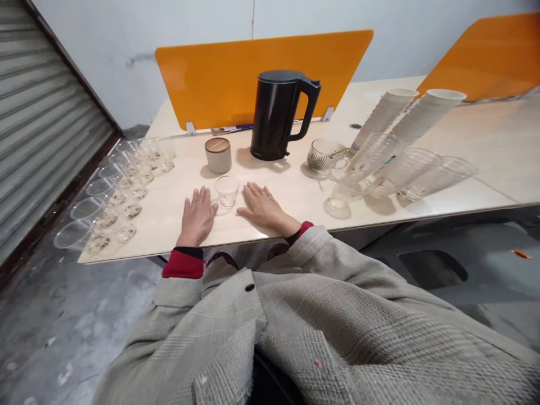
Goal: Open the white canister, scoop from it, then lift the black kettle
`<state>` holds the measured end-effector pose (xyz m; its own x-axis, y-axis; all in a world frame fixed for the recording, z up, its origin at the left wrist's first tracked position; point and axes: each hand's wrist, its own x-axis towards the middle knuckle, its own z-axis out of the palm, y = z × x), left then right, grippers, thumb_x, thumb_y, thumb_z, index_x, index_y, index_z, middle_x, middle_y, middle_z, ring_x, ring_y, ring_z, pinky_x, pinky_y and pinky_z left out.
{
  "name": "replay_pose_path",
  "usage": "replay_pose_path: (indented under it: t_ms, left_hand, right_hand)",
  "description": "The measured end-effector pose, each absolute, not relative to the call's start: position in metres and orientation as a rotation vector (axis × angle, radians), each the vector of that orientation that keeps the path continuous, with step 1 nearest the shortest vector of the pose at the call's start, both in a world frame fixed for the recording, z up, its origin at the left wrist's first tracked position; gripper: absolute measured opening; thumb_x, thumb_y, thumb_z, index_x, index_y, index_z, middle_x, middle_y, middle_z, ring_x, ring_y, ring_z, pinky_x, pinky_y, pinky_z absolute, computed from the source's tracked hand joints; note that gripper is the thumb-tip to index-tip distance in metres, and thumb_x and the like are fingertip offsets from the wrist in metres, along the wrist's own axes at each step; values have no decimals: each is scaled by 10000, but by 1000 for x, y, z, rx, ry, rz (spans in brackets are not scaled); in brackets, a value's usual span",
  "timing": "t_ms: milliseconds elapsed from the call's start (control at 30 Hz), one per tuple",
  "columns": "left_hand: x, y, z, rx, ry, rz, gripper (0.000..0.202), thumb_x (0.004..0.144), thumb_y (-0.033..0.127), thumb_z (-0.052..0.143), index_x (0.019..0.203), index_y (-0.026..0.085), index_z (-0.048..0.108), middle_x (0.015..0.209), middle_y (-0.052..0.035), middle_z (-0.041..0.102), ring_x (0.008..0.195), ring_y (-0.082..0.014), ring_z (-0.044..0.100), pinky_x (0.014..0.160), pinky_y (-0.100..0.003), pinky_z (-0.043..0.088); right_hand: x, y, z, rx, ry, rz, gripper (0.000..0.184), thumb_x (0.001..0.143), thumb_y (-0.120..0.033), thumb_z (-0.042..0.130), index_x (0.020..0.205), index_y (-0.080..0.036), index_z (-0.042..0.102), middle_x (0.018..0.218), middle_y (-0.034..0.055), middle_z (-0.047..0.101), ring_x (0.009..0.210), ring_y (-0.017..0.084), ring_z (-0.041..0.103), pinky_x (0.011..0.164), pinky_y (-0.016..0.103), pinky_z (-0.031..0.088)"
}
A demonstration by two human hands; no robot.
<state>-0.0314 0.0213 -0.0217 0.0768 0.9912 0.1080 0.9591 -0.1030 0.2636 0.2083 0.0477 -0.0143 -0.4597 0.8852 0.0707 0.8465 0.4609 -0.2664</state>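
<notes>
My left hand [197, 216] lies flat on the light wooden table [464, 191], fingers stretched out, holding nothing. My right hand [262, 206] rests palm down beside it, fingers spread. Between the two hands stands a small clear plastic cup [226, 191]; neither hand grips it. Behind it sit a beige jar with a wooden lid [218, 154] and a black electric kettle [280, 114].
Several clear plastic cups with something in the bottom [116, 199] line the table's left edge. A glass mug [323, 156] stands right of the kettle. Stacks of paper cups [411, 118] and clear cups [379, 169] lie at the right. Orange dividers [219, 79] stand behind.
</notes>
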Motion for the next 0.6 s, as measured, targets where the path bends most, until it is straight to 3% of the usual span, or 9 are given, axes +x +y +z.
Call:
replay_pose_path:
  t_ms: [600]
  left_hand:
    - [-30, 21, -17, 2221, 2042, 281, 703, 1109, 496, 262, 1721, 164, 359, 1828, -127, 266, 1724, -348, 178, 1382, -661, 116]
  right_hand:
    - [204, 46, -10, -1559, -2518, 319, 908, 1085, -632, 417, 1720, 3, 286, 1811, 260, 223, 1716, 392, 166, 1385, 611, 134]
